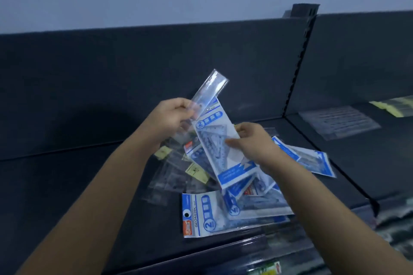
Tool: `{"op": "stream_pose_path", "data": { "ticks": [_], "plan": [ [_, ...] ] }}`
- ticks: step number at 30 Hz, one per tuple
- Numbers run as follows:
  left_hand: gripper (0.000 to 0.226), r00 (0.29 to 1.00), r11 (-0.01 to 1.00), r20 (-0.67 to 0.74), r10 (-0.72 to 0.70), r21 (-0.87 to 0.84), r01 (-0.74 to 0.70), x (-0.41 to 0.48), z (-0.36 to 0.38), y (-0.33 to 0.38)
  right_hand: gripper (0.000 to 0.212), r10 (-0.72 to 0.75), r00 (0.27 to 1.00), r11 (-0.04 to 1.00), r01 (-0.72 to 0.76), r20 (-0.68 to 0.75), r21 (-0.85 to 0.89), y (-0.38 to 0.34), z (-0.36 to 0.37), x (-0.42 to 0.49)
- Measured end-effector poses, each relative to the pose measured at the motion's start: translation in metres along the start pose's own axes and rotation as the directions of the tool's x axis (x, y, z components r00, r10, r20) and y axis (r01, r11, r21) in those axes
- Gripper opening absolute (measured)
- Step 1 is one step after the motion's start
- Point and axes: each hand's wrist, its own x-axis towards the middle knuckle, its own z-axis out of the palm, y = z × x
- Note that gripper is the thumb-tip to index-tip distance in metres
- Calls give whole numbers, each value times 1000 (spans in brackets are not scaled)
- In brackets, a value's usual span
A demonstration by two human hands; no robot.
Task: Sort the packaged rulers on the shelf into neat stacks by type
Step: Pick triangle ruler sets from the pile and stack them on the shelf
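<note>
I'm pinching a clear ruler sleeve [210,90] in my left hand [173,118], long axis tilting up and away to the right. My right hand [252,140] is gripping a blue geometry pack [223,147] just beside it, overlapping at the top. The messy pile [234,205] is lying right below on the shelf [67,185], closer to my right.

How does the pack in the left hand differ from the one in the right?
The clear ruler sleeve in the left hand is narrow and see-through; the blue-and-white geometric set pack in the right hand is wider and printed. Both are held above the pile.
</note>
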Motion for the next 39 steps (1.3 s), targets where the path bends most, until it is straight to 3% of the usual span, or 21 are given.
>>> {"op": "stream_pose_path", "data": {
  "ticks": [4,7,11,17,22,25,29,34,39],
  "plan": [
    [17,994,999,98,37,-24,-35,16,29,5,5,-88,989,977,62,-119,-204,0,-65,-17],
    [13,986,996,144,86,-11,-85,26,62,10,10,-156,973,837,40,-169,-545,7,-112,-31],
    [10,965,987,219,144,40,-156,40,127,28,14,-144,961,721,-62,-238,-690,31,-179,-44],
    [11,949,977,277,149,105,-184,62,245,44,16,-183,948,727,-48,-261,-685,92,-284,-49],
    [11,964,970,246,102,189,-151,83,340,46,14,-195,973,696,49,-122,-717,137,-362,-45],
    [14,974,949,215,77,284,-138,98,383,47,12,-219,974,754,131,-58,-644,155,-399,-38],
    [15,979,927,200,45,357,-116,115,417,47,21,-211,977,859,182,-8,-479,171,-428,-26],
    [6,986,823,153,62,551,-137,134,434,32,24,-210,978,868,184,-3,-462,183,-448,3],
    [17,984,745,159,79,647,-164,153,426,17,20,-164,985,841,169,55,-513,186,-448,42]
  ]
}}
